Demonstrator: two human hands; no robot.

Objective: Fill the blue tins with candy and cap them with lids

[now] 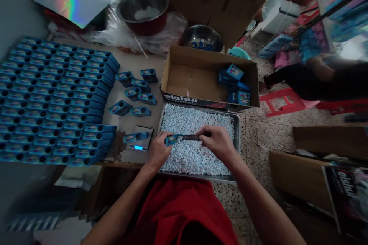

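My left hand (pixel 160 147) is closed round a small blue box (pixel 171 140), over the left part of a metal tray (pixel 237 130). White and pale blue pellets (pixel 198 118) fill that tray. Between the fingers of my right hand (pixel 217 141) is a dark scoop (pixel 190 137), its tip touching the end of the box. What lies in the scoop is too small to make out. Left of my left hand, another blue box (pixel 133 138) lies on a small digital scale (pixel 143 141) with a lit display.
Rows of blue boxes (pixel 54 99) cover the table's left side, with several loose ones (pixel 140 84) beside them. A cardboard carton (pixel 178 80) behind the tray holds more boxes. Metal bowls (pixel 143 7) stand at the back. A person (pixel 322 72) sits at the right, near a red stool (pixel 276 101).
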